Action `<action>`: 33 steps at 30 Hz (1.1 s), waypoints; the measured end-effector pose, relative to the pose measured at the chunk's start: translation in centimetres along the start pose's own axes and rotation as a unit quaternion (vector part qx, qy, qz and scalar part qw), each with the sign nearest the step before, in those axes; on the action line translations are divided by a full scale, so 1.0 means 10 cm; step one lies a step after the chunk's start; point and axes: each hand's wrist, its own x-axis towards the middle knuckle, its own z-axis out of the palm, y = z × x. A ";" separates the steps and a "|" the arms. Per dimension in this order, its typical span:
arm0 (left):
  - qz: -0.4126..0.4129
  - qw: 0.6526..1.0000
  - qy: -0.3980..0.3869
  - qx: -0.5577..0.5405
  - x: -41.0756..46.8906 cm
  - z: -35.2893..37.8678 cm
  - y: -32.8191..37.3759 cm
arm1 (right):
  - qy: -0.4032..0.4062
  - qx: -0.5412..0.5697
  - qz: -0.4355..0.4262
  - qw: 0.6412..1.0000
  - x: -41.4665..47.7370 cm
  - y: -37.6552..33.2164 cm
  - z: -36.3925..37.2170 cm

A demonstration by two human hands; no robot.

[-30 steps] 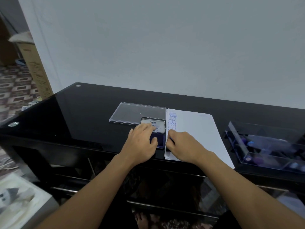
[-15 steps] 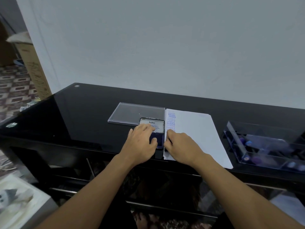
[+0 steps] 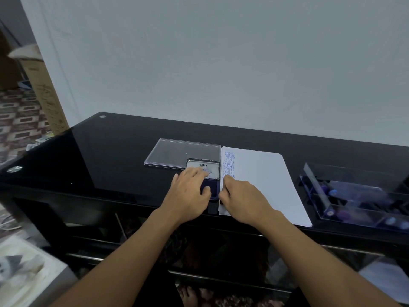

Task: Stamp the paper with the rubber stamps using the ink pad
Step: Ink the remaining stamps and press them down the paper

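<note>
A white paper (image 3: 265, 180) lies on the black glass table, with a column of blue AMENDED and SAMPLE prints down its left edge. Left of it sits a blue ink pad (image 3: 204, 169) with its white Artline lid raised. My left hand (image 3: 190, 196) rests flat on the pad, fingers straight, thumb at its front edge. My right hand (image 3: 243, 196) is curled and pressed down on the paper's left edge below the prints. It grips a rubber stamp that is almost wholly hidden under the fingers.
A clear plastic lid (image 3: 183, 154) lies flat behind the ink pad. At the right stands a clear box (image 3: 354, 196) holding several stamps. The table's front edge runs just under both wrists. A cardboard box stands at the far left.
Both hands stay where they were on the ink pad and the paper. Only the view has shifted a little.
</note>
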 end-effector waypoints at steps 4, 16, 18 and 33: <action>0.005 1.000 0.002 0.002 -0.01 0.00 -0.01 | -0.001 0.016 0.013 1.000 0.05 0.01 0.00; 0.004 1.000 -0.006 0.002 -0.04 0.01 -0.09 | 0.009 -0.005 -0.005 1.000 -0.08 -0.02 0.00; -0.005 1.000 0.006 -0.008 -0.05 0.00 -0.10 | 0.007 -0.006 -0.002 1.000 -0.07 -0.03 -0.01; -0.024 0.998 -0.005 -0.053 -0.17 0.06 -0.20 | -0.018 0.033 0.042 0.998 0.04 -0.05 -0.06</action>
